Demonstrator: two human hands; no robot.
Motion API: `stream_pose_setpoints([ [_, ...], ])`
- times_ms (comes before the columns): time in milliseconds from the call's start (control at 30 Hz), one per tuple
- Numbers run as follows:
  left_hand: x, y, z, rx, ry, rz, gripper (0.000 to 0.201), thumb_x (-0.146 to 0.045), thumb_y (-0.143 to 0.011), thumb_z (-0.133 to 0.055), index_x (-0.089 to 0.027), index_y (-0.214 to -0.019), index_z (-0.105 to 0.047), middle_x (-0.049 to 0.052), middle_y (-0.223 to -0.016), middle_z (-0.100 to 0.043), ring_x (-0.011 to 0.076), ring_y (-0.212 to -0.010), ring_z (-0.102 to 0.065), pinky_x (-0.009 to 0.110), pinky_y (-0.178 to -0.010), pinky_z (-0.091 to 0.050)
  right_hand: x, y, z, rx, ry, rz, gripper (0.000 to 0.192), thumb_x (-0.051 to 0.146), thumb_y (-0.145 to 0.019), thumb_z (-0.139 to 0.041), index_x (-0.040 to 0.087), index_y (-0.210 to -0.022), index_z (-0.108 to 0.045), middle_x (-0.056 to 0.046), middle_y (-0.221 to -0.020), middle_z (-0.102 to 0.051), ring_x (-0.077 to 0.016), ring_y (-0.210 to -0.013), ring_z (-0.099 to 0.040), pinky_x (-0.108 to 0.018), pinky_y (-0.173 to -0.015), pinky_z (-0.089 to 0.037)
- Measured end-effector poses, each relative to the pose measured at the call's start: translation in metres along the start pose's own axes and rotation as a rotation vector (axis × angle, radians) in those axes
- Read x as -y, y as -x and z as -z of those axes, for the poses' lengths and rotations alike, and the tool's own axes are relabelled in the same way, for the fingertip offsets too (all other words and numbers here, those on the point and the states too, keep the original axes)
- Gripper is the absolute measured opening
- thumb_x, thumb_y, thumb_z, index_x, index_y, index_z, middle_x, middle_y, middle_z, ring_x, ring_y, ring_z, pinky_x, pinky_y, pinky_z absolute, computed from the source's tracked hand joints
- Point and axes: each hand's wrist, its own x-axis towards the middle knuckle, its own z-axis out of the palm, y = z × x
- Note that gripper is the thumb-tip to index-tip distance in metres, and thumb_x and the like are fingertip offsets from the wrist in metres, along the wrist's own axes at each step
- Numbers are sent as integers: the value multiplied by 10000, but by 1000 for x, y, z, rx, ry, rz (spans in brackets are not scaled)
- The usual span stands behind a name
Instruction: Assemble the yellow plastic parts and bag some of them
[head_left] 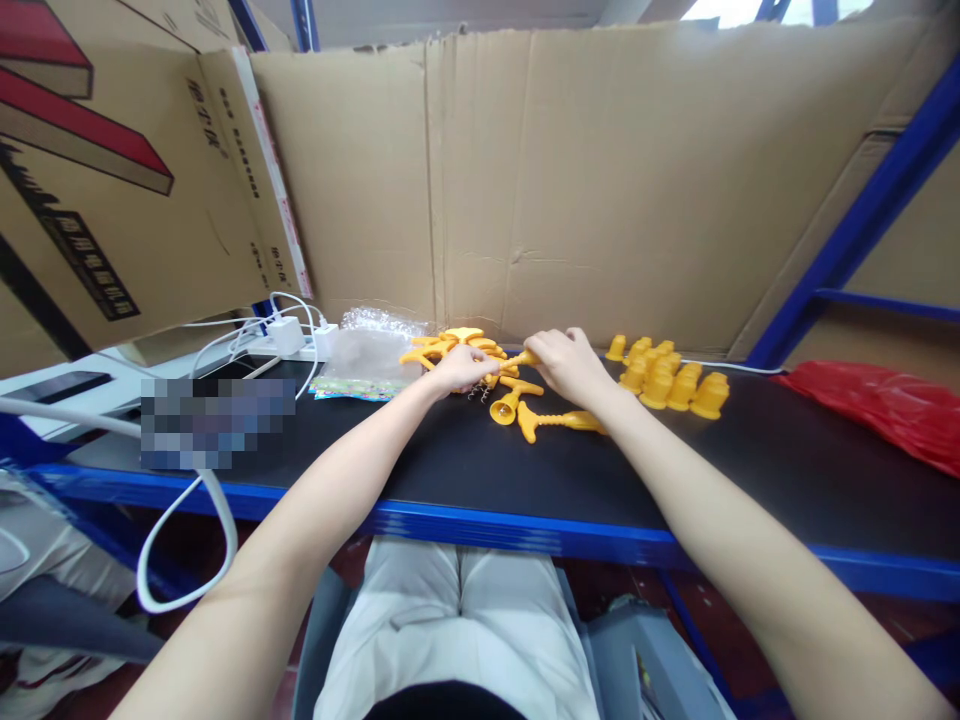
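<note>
1. Left hand (pixel 459 368) rests curled on a pile of yellow handles (pixel 457 347); its grip cannot be told.
2. Right hand (pixel 568 362) pinches one yellow handle (pixel 523 358).
3. Two bell-ended pieces (pixel 551 421) lie on the tabletop (pixel 465 470).
4. About a dozen yellow caps (pixel 667 377) cluster right.

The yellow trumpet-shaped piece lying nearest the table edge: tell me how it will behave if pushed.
The yellow trumpet-shaped piece looks like moulded plastic, so probably stiff and light. Its flared end and thin ribbed stem suggest it would swing round rather than roll straight. The black table top looks smooth, so it may slide easily.
</note>
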Motion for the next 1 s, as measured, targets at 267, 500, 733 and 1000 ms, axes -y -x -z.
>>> stream_pose_setpoints([
  [267,7,-2,0,-68,-41,-28,157,-310,-668,-573,-162,-679,-622,-25,-504,-493,53,-366,-363,216,-384,-266,2,1,-3,84,-70,18,165,211,-893,-421,156,-973,-555,-90,-911,-635,-212,-846,-506,-331,-749,-238],
  [500,13,-4,5,-65,13,-39,199,-335,-683,-567,-162,-585,-556,-40,-446,-398,54,-371,-336,218,-404,-237,-17,5,0,-13,20,-193,150,120,-831,-409,156,-910,-531,-109,-926,-601,-236,-893,-490,-360,-785,-266],
  [733,22,-9,12,-151,68,-7,184,-332,-671,-552,-158,-627,-592,-42,-460,-412,63,-405,-324,222,-443,-240,-78,36,-27,-33,-135,-645,245,379,-815,-501,168,-918,-571,-133,-985,-613,-289,-953,-527,-373,-737,-339],
  [1000,28,-12,13,-237,12,-74,178,-294,-661,-534,-149,-600,-619,-30,-539,-503,81,-512,-404,220,-506,-294,-106,60,-50,123,-129,-753,340,365,-774,-487,209,-1068,-560,-104,-981,-657,-283,-981,-548,-423,-834,-314],
])
